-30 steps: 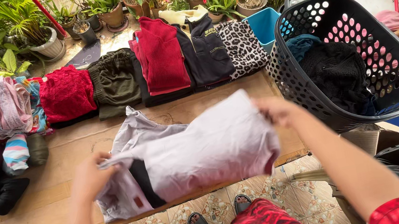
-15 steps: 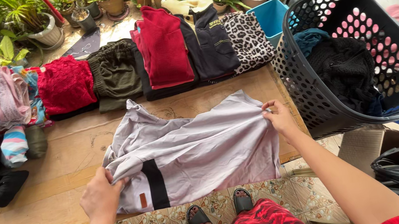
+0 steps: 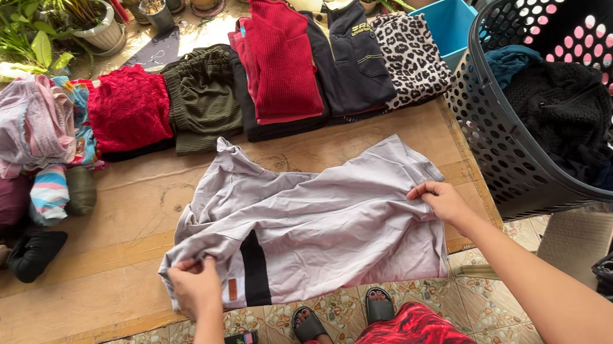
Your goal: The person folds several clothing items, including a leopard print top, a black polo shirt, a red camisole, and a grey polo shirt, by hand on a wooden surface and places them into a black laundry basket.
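A light grey garment (image 3: pixel 307 222) with a black stripe and a small orange patch lies spread on the wooden table (image 3: pixel 54 297), its front edge hanging over the table's near side. My left hand (image 3: pixel 195 286) pinches its lower left corner. My right hand (image 3: pixel 442 201) grips the cloth at its right edge. Both arms reach in from below.
Folded clothes line the table's far edge: red (image 3: pixel 128 110), olive (image 3: pixel 203 98), dark red (image 3: pixel 279 60), navy (image 3: pixel 349 57), leopard print (image 3: pixel 411 55). A pile of mixed garments (image 3: pixel 17 179) sits at left. A black laundry basket (image 3: pixel 582 84) with dark clothes stands at right. Potted plants stand behind.
The grey garment came down from mid-air and now lies flatter on the table. Both hands moved lower and toward me along its edges.
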